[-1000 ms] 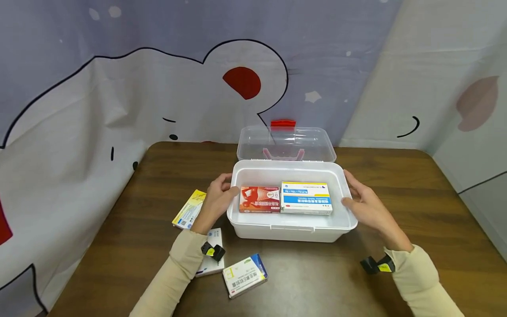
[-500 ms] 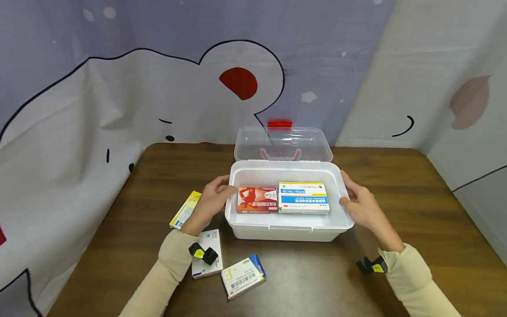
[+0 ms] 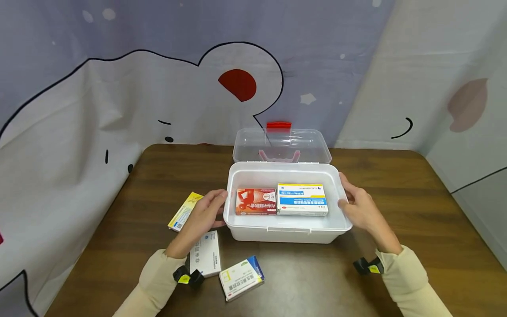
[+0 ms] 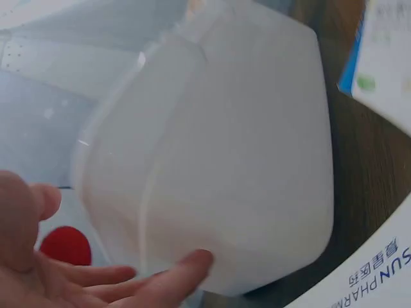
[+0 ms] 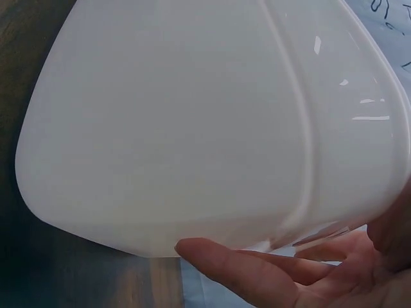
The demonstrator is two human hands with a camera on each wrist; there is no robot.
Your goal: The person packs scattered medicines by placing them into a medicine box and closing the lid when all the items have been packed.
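A white plastic box [image 3: 273, 235] stands on the table with its clear lid [image 3: 301, 143] swung back. Two medicine boxes lie side by side inside: a red one [image 3: 255, 202] and a white, blue and yellow one [image 3: 303, 200]. My left hand [image 3: 203, 215] is beside the box's left wall, thumb off the rim; in the left wrist view its fingers [image 4: 192, 263] reach along the wall, and contact is hard to tell. On the opposite side my right hand [image 3: 362, 209] holds the rim, thumb at the edge and fingers against the outer wall [image 5: 180, 128].
Left of the plastic box lie a yellow-and-white medicine box [image 3: 185, 211] and a white one [image 3: 206, 254], both near my left forearm. A white-and-blue medicine box [image 3: 242, 279] lies in front. Behind the wooden table [image 3: 400, 189] hangs a printed cloth [image 3: 178, 97].
My left thumb has come off the rim, and the left hand and forearm have drawn back toward the lower left. The right hand stays at its side; the view has shifted slightly.
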